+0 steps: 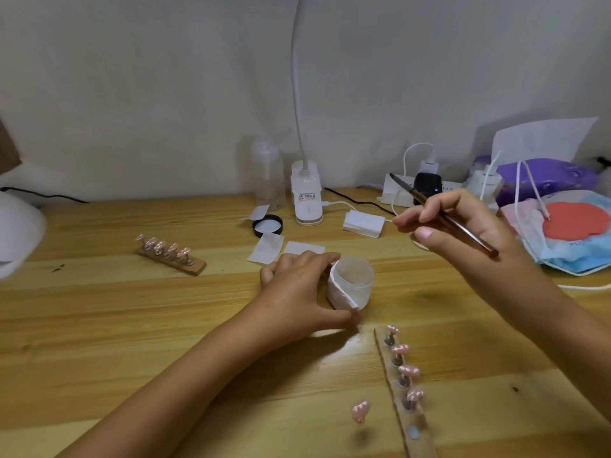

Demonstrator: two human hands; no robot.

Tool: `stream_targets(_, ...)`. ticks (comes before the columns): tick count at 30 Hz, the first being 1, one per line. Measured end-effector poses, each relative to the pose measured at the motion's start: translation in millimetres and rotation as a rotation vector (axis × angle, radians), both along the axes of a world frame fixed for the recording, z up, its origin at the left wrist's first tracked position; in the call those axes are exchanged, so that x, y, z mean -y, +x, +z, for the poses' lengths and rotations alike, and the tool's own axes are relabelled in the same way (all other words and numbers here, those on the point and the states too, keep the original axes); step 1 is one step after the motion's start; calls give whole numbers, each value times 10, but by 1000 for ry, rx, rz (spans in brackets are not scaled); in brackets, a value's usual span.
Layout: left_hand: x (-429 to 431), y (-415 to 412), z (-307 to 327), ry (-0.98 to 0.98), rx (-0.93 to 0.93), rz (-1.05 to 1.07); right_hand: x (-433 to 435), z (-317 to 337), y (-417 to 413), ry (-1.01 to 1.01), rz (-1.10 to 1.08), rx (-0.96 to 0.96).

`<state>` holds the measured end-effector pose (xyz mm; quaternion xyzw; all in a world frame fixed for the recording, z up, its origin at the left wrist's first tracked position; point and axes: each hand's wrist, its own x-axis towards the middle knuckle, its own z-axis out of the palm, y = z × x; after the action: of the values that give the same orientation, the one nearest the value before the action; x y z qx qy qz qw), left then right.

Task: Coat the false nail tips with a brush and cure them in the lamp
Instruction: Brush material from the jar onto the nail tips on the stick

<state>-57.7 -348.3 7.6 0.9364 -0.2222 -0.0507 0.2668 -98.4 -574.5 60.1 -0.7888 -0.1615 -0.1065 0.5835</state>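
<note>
- False nail tips [409, 370]: four pink ones stand on pegs in a wooden holder strip [388, 360] that lies on the wooden table [165, 325], just nearer the viewer than the open jar [355, 279] and slightly right of it. They run in a row away from the jar.
- A fifth pink tip on its own peg [360, 410] sits off the strip, nearer than the jar and just left of the strip's near end. One socket at that end shows bare.
- Second holder strip [172, 256]: far left of the jar, carrying another row of pink tips.
- Left hand [297, 289]: fingers and thumb are curled round the jar's left side and press a white wipe [340, 292] against its wall. The jar stands upright on the table.
- Right hand [463, 233]: raised above the table, right of the jar and beyond it, pinching a thin amber-handled brush [443, 214] between thumb and fingers. The brush's dark end points up and away, clear of the jar.
- Black lid [267, 225]: beyond the jar to its left, lying inside up, with loose white wipes [266, 247] between it and the jar.
- Stack of wipes [363, 223]: straight beyond the jar.
- Clip-on desk lamp [307, 196] and clear bottle [267, 173]: farther back, by the wall.
- White domed casing [16, 233]: farthest left of the jar, blurred and cut off by the frame edge.
</note>
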Motion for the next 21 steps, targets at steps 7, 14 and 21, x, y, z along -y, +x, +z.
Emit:
stream_targets(7, -262, 7, 190, 44, -110, -14, 70, -49, -80, 36, 62, 52)
stream_targets(14, -438, -330, 237, 34, 9, 68, 178, -483, -194, 269, -36, 14)
stream_targets(21, -356, -1067, 26, -92, 19, -126, 197, -520, -188, 316, -104, 33)
